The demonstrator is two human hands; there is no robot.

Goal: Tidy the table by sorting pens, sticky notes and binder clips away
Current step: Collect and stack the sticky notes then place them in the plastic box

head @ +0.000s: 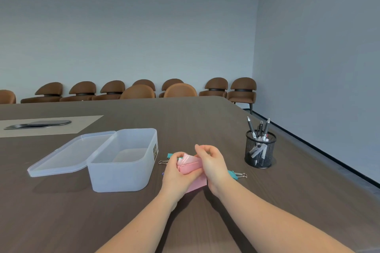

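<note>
My left hand grips a stack of pink sticky notes just above the table, right of the box. My right hand is on the stack's right edge, fingers curled over its top. More pink notes show below the hands. One teal binder clip lies behind my left hand, another just right of my right wrist. A black mesh cup at the right holds several pens. The clear plastic box stands open and looks empty.
The box's lid leans against its left side. A dark flat panel sits on a pale inlay at the far left of the brown table. Brown chairs line the far edge and wall.
</note>
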